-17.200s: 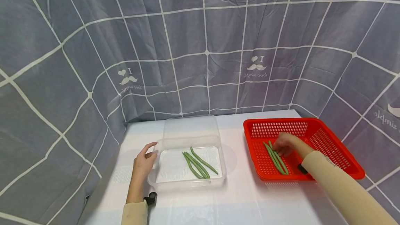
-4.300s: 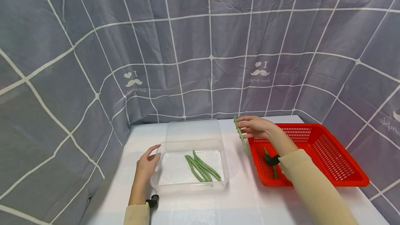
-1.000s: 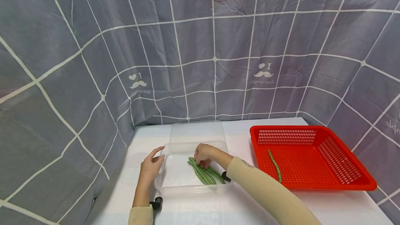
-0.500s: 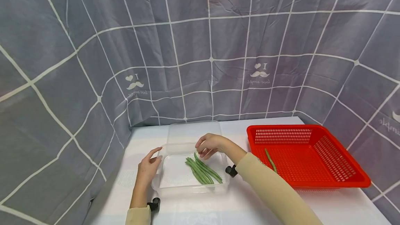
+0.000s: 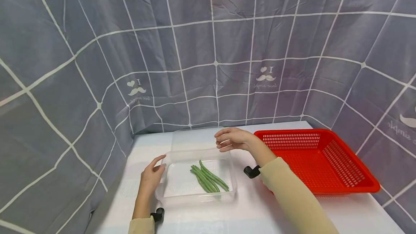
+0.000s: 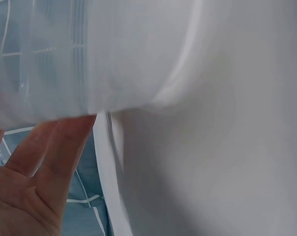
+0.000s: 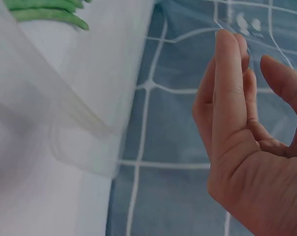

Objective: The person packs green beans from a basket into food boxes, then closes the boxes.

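Note:
Several green beans (image 5: 209, 178) lie bunched in the right half of a clear plastic container (image 5: 177, 189) on the table. My left hand (image 5: 152, 176) rests at the container's left wall, thumb and fingertips against it. In the left wrist view the fingers (image 6: 65, 152) look nearly straight along the container's outer side. My right hand (image 5: 234, 139) hovers above the container's back right corner, apart from it, with nothing between its fingers. The right wrist view shows this hand's fingers (image 7: 229, 88) extended and the thumb apart. Part of a red basket (image 5: 325, 161) is hidden behind the right forearm.
A translucent lid (image 5: 191, 140) lies flat behind the container. The basket stands on the right side of the white table (image 5: 195, 219). A grey curtain (image 5: 234, 46) with white lines encloses the back and sides.
My right hand put beans from the basket into the container, then rose off the bunch and moved right. One bean seen in the basket is now hidden by the arm. My left hand stayed put.

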Tool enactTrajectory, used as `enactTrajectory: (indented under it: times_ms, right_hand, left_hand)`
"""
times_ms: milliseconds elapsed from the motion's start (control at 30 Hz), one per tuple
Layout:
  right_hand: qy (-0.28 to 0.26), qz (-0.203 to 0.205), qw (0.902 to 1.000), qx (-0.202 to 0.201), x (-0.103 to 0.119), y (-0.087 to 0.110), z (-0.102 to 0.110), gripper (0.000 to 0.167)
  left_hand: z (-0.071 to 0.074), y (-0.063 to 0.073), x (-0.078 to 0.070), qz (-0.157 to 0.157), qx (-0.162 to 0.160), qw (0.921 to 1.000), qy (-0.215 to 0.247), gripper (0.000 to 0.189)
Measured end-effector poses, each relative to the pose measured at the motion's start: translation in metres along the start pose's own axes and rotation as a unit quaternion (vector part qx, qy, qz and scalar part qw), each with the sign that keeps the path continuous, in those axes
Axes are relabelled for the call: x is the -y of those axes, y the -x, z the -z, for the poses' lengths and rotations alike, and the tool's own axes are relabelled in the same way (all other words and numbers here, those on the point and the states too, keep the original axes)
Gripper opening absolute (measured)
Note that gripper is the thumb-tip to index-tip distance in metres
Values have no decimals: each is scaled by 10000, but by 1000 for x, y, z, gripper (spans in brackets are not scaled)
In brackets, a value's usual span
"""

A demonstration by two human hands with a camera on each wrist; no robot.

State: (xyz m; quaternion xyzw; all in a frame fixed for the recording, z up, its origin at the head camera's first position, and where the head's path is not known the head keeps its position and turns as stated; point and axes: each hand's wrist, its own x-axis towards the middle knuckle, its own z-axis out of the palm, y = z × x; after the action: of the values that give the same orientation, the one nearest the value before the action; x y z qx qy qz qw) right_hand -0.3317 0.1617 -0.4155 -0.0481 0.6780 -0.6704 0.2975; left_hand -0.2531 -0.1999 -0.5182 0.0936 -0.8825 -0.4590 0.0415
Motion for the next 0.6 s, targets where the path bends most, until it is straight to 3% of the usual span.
enactTrajectory:
  times_ms: [600]
  right_hand:
    - [-398,385,9973,-481,-1,48,71,18]
  left_hand:
    - [-1,-2,2,80,35,9999,-59,49]
